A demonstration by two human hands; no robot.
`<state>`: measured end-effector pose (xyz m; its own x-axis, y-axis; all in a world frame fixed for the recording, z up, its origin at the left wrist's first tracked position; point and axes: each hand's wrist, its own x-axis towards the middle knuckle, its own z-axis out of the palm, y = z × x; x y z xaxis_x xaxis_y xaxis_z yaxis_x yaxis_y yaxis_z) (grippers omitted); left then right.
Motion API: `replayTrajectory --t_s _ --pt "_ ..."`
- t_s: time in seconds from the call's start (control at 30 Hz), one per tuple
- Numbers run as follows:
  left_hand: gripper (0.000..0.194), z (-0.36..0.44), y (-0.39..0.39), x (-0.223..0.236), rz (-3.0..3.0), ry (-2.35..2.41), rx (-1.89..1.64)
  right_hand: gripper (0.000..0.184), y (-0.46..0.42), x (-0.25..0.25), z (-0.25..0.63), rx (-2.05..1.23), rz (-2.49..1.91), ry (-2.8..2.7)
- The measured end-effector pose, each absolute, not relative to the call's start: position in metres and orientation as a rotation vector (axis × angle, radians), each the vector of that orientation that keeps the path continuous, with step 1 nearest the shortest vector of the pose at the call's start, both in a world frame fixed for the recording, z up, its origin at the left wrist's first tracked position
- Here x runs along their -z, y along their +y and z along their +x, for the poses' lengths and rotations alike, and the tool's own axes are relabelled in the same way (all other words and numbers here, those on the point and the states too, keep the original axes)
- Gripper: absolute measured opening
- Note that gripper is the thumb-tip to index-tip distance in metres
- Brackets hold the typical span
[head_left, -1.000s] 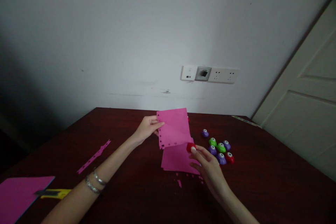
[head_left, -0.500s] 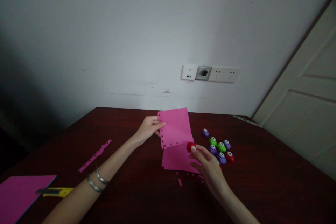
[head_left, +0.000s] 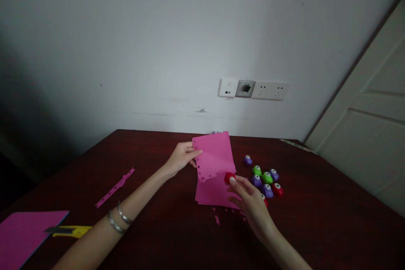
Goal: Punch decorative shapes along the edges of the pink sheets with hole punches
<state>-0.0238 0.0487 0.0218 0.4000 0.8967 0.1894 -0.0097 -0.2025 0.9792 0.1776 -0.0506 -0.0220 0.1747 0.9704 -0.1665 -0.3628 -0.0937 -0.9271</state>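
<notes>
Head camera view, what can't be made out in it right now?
In the head view:
Left hand: partly hidden behind the held pink paper.
Knife: handle's end hidden by the left forearm.
Lower-left pink sheet: cut off by the picture's edges.
Red punch behind the right hand: mostly hidden by that hand.
Tiny scraps: too small to tell their shapes.

Head-worn view, facing forward and down, table near, wall beyond

This seems to be a room in a home, though a small office I cannot exclude. It is shown by the plain, scuffed wall with sockets, the white panelled door and the dark reddish worktop.
</notes>
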Motion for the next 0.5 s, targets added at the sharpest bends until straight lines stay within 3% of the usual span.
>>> replayTrajectory --t_s 0.5 --pt "0.038 -0.0230 0.0455 -0.0246 1.539 0.781 -0.985 0.036 -0.0477 0.0286 0.1819 -1.301 -1.082 -0.666"
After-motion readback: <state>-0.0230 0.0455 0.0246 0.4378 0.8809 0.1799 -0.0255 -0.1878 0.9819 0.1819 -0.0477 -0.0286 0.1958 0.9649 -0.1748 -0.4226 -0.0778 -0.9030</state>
